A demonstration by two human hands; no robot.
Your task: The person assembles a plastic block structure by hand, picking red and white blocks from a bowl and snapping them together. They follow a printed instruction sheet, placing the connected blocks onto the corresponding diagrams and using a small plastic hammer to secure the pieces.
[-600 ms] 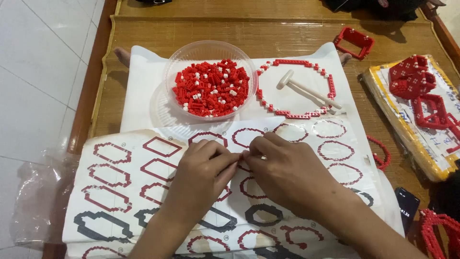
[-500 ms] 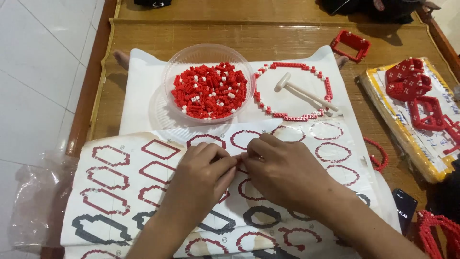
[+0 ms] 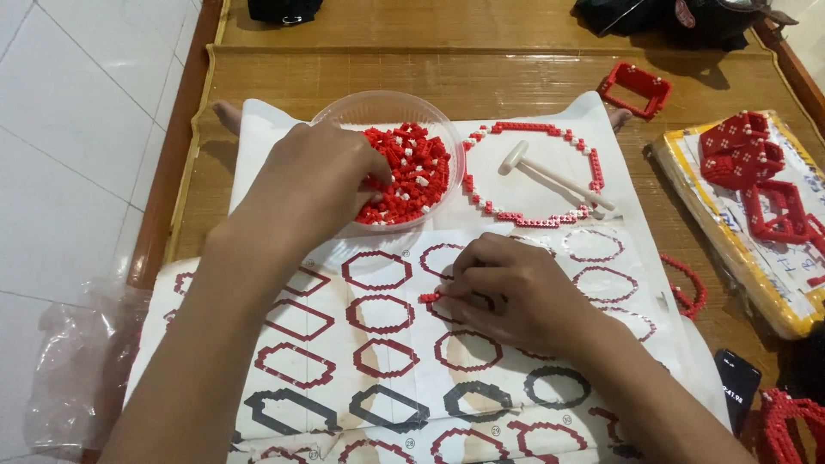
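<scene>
My left hand (image 3: 314, 185) reaches into a clear plastic bowl (image 3: 344, 112) of small red and white bricks (image 3: 408, 176); its fingertips are down among the pieces, and I cannot tell whether they hold one. My right hand (image 3: 507, 292) rests on a printed sheet (image 3: 378, 344) of red and black octagon outlines, fingers pinched on a short strip of red bricks (image 3: 430, 297). Beyond it lies a built octagonal ring of red and white bricks (image 3: 533, 129) with a small white hammer (image 3: 554, 176) inside.
A red rectangular brick frame (image 3: 636, 88) sits at the far right of the wooden table. A yellow-edged tray (image 3: 756, 266) holds more red brick assemblies. A black phone (image 3: 735, 387) lies at the lower right, a plastic bag (image 3: 73, 378) at the left edge.
My left hand has left the sheet and moved up into the bowl of bricks. My right hand stays on the sheet holding the small red strip.
</scene>
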